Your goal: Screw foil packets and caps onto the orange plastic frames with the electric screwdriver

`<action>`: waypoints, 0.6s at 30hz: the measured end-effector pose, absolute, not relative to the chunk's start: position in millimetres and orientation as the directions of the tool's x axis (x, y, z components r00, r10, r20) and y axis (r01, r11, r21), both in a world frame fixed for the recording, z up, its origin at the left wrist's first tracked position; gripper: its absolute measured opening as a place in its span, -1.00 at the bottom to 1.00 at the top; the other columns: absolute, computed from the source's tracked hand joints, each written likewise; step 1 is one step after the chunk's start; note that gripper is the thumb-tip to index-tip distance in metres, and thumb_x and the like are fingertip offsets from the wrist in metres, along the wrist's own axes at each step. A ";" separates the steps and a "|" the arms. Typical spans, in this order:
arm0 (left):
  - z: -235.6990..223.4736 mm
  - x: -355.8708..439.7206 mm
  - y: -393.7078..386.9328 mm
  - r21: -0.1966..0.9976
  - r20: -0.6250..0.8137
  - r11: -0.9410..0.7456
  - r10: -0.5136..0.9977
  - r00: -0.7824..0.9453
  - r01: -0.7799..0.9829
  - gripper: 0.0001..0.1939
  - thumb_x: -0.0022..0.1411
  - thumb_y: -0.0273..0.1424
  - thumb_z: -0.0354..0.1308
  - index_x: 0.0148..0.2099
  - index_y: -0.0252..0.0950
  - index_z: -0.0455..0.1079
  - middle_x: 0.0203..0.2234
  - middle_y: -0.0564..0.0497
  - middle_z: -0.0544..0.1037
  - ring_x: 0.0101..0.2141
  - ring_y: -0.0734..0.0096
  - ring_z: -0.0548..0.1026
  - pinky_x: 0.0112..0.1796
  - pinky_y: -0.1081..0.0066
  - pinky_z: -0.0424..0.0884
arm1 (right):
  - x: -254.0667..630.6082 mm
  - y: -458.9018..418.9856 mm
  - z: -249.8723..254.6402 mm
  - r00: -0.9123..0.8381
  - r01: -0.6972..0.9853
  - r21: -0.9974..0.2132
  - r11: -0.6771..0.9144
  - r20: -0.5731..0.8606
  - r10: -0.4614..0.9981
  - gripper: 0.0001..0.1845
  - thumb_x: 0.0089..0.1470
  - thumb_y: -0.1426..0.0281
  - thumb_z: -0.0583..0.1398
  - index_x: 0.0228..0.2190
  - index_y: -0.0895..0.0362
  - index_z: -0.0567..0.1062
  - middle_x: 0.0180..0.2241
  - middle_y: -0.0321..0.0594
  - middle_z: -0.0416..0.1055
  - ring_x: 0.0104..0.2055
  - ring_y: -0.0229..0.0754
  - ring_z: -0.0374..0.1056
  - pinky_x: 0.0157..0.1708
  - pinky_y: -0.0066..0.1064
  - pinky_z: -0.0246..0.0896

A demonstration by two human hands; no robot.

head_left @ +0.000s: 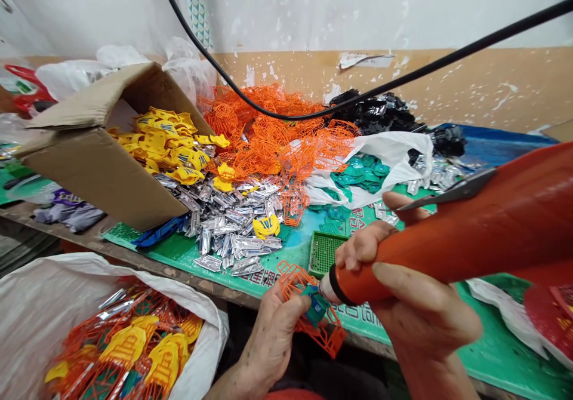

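Observation:
My left hand [273, 343] grips an orange plastic lattice piece [329, 334] low in the view, with a small teal part [317, 308] seated among its bars. My right hand [407, 304] is wrapped around a thick orange sleeved tool [452, 239] with a black collar and pale tip. That tip [329, 288] sits right next to the teal part. Steel scissor blades [447, 190] lie across the tool's upper side, near my right fingers. How they are held is hidden.
A white sack [54, 304] of mixed orange and yellow pieces sits at lower left. On the green-topped bench [215, 257] are a cardboard box [89, 161], yellow pieces [165, 149], an orange lattice heap [268, 131], silver packets [224, 221] and a green grid tray [324, 252]. A black cable [358, 89] crosses overhead.

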State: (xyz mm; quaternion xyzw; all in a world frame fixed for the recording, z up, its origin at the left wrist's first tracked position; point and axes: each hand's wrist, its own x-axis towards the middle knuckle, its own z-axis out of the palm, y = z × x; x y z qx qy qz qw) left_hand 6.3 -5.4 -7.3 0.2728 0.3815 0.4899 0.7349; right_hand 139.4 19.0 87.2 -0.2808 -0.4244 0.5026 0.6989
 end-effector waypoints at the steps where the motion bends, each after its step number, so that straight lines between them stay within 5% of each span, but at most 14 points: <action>1: -6.9 6.4 -5.8 0.773 -0.293 0.371 0.928 0.228 -0.515 -0.76 0.06 -0.42 0.24 -0.17 -0.34 0.43 -0.51 0.07 0.39 -0.52 0.52 0.30 -0.47 0.51 0.33 | 139.7 19.1 87.0 0.132 -0.462 -0.820 0.339 0.314 0.940 -0.45 -0.17 0.49 0.30 -0.07 -0.07 0.42 -0.54 -0.36 0.39 -0.50 -0.25 0.34 -0.43 -0.31 0.35; 18: -6.4 6.4 -4.6 0.774 -0.309 0.403 0.914 0.264 -0.489 -0.83 0.06 -0.42 0.23 -0.25 -0.33 0.40 -0.51 0.08 0.39 -0.48 0.47 0.38 -0.45 0.51 0.34 | 139.8 18.0 86.6 0.129 -0.445 -0.831 0.333 0.308 0.942 -0.44 -0.16 0.49 0.30 -0.06 -0.06 0.40 -0.52 -0.36 0.40 -0.50 -0.23 0.34 -0.40 -0.28 0.33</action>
